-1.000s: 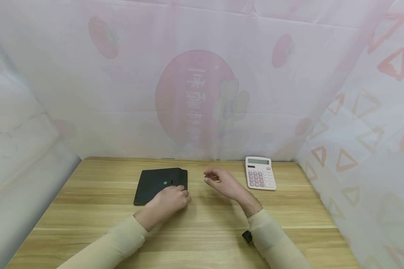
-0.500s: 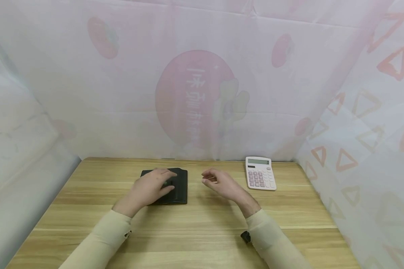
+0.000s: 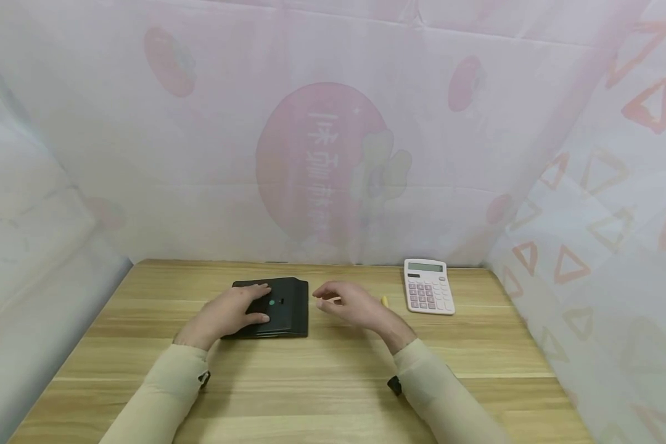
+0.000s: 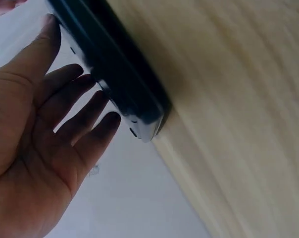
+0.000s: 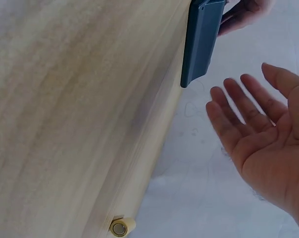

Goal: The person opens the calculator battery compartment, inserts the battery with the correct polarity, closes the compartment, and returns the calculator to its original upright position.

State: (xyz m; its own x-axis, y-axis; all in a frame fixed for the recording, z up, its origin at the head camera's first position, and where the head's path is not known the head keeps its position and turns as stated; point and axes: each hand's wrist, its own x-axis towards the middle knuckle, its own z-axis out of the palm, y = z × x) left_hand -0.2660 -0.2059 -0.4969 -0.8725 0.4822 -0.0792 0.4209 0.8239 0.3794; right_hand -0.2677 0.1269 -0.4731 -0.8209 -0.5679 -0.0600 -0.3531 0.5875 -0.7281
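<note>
A flat black case-like object with a green dot and a small slot lies on the wooden table, left of centre. My left hand rests on its left part, fingers spread and fairly straight. In the left wrist view, the fingertips of that hand are right at the face of the black object. To the right of it, my right hand hovers with loosely bent fingers and nothing in them. The right wrist view shows its bare palm, apart from the black object.
A white calculator with pink keys lies at the back right of the table. A small yellow cylinder, battery-like with a metal end, lies just beyond my right wrist. Printed cloth walls stand behind and at both sides.
My left hand has moved from the black object's near right corner to its left part. My right hand has shifted slightly left, and the yellow cylinder has come into view behind it.
</note>
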